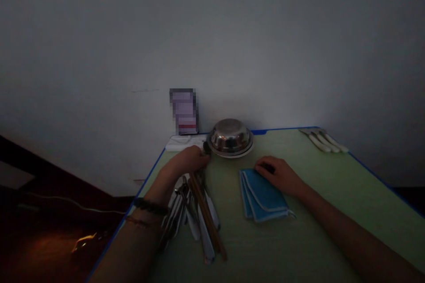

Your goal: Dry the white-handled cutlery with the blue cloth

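My left hand (193, 160) reaches over the top of a pile of cutlery, its fingers closed. A small dark end (206, 147) shows at its fingertips; the rest of what it grips is hidden. Below this hand several metal utensils (177, 210) lie fanned toward me, with brown wooden chopsticks (206, 212) across them. My right hand (279, 174) is at the upper edge of a folded blue cloth (264, 199) with white edging, thumb and fingers pinched together on it. An upturned shiny metal bowl (231, 136) stands just beyond both hands.
The greenish table (299, 239) has a blue rim and meets a grey wall (299, 53). Several forks with pale handles (323, 141) lie at the far right. At the back left, a phone with a blurred screen (185, 112) leans on the wall behind a white flat object (179, 142).
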A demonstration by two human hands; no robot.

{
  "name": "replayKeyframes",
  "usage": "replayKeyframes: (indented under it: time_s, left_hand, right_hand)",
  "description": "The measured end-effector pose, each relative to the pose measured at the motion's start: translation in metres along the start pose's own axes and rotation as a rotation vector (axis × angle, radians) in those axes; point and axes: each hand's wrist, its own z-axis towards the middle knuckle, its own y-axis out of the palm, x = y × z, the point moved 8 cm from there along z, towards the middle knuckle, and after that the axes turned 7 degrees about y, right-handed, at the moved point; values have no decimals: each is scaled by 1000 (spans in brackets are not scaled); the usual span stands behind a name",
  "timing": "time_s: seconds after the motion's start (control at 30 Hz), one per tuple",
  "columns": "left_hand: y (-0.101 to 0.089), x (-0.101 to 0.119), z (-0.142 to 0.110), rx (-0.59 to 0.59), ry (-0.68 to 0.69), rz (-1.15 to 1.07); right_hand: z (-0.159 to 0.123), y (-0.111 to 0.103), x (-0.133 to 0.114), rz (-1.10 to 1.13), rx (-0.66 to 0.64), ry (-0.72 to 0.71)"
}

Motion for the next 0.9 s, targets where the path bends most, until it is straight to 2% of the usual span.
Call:
replayKeyframes:
  time_s: [0.2,0.27,0.33,0.5,0.63,0.73,0.8,0.9]
  left_hand:
    - [-25,3,-32,-18,101,-68]
    - [-31,12,-44,-4,156,-83]
    - [-34,22,-53,3,195,-85]
    - [-32,53,-68,-7,270,-62]
    - [-17,87,-70,-76,413,-150]
    - [11,109,-59,-186,474,-262]
    - [27,120,-45,-167,492,-296]
    - [50,134,-25,-100,516,-339]
  right_hand:
    - [-8,-8,-14,-49,-37,-23]
    - [-17,-11,-22,-87,-60,-40]
    - [-29,-9,-28,-241,-111,-60]
    - [-48,-6,-20,-351,-137,-11]
    - [-42,-24,0,-350,-17,49]
    - [-36,-46,15,-392,140,111]
    - [-34,-53,22,-401,173,126]
    - [-33,-48,26,-373,156,75]
